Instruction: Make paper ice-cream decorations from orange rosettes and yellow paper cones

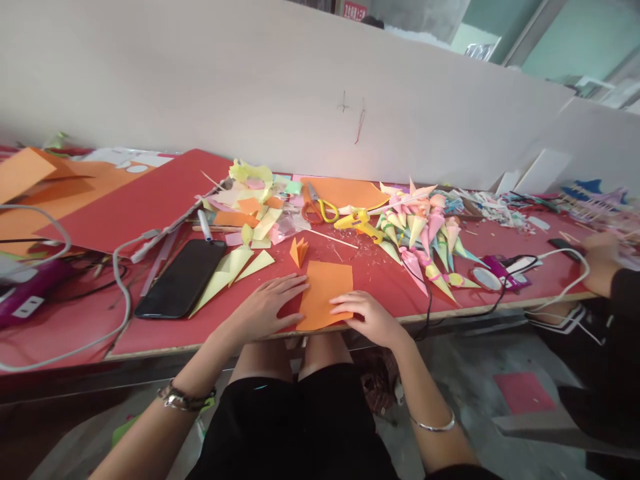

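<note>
Head view — both hands flat on orange paper (324, 293) at table edge | left hand (265, 308) fingers spread on its left border, right hand (367, 315) fingers together on lower right corner | step: likely flattening the sheet — next move calls for a firm crease.

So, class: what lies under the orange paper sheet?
The red table shows around the orange paper sheet. Both hands, left hand and right hand, cover its lower edge; anything beneath is hidden.
</note>
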`<state>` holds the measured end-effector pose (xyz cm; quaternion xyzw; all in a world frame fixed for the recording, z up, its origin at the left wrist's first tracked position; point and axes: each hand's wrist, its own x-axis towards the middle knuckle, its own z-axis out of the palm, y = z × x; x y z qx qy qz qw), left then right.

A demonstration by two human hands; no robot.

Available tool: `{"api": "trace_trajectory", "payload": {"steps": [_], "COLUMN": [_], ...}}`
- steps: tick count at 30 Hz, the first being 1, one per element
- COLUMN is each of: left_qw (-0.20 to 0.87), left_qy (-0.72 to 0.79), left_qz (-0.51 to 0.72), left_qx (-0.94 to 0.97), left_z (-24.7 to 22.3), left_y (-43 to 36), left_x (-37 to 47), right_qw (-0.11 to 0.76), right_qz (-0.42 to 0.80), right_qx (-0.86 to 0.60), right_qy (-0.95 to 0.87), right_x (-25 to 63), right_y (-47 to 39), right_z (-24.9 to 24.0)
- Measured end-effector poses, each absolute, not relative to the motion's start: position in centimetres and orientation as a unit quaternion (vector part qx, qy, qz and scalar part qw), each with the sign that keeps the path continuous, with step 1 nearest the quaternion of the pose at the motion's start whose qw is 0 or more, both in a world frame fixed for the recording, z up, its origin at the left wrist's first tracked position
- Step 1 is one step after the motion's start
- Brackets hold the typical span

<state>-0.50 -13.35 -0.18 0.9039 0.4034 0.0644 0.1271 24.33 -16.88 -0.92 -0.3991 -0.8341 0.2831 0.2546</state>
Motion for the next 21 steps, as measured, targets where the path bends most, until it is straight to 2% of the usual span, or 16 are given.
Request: {"api": "trace_trajectory", "payload": {"steps": [6, 9, 15, 21], "left_qw": [0.13, 0.145, 0.168, 0.139], "left_qy": [0.38, 0.383, 0.407, 0.424], "left_qz": [0.066, 0.069, 0.11, 0.118], "left_qx": [0.913, 0.91, 0.891, 0.887], "left_z": [-0.4, -0.3, -0.2, -0.8], "left_y": [-13.1, -13.0, -12.9, -13.3], "left_x": [-0.1, 0.1, 0.5, 0.7], "right_qw": [0.295, 0.287, 0.253, 0.225], "right_qz": [0.359, 0.368, 0.289, 0.238], "right_qx": [-0.405, -0.415, -0.41, -0.402], "right_qy": [-0.788, -0.781, -0.828, -0.855], "right_x": [25.3, 25.2, 23.9, 22.8], "right_y": [-15.6, -14.6, -12.9, -11.7], "right_z": [-0.6, -0.6, -0.6, -1.0]}}
